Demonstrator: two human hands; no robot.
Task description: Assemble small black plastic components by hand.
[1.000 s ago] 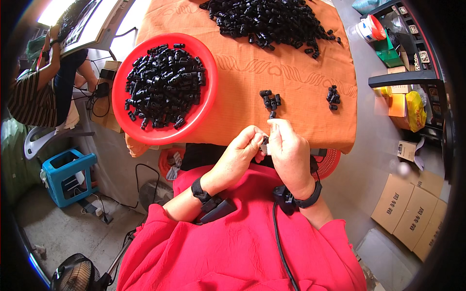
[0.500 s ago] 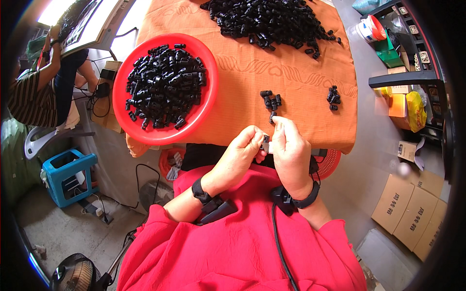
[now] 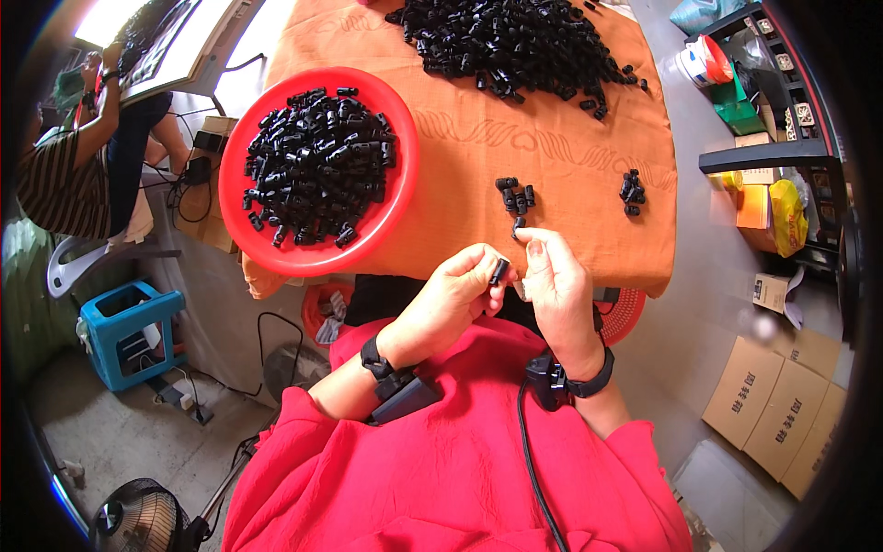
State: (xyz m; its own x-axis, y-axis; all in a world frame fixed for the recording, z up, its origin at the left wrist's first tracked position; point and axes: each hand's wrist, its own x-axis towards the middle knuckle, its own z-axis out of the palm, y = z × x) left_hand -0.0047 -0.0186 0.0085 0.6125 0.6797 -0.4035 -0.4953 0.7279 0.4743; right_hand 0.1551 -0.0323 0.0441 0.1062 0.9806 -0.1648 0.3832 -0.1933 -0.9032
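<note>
Just off the near table edge, my left hand (image 3: 457, 287) pinches a small black plastic cylinder (image 3: 499, 270) between thumb and fingers. My right hand (image 3: 561, 293) is beside it, with its lower fingers curled. Something pale shows at those fingers, too small to make out. The tip of my right index finger meets a single black fitting (image 3: 519, 224) on the orange cloth. Right behind that lies a little cluster of black fittings (image 3: 509, 193). Another small group (image 3: 632, 191) rests farther right.
A red basin (image 3: 411, 175) heaped with black fittings stands at the left of the orange-covered table (image 3: 460, 221). A large pile of fittings (image 3: 506, 46) covers the far side. Cartons (image 3: 773, 405) sit right, a blue stool (image 3: 129, 336) left. Another person (image 3: 83, 166) works at far left.
My hands have drawn slightly apart. The black cylinder in my left hand now shows more of its length. My right hand has shifted a little, its index finger still at the single fitting.
</note>
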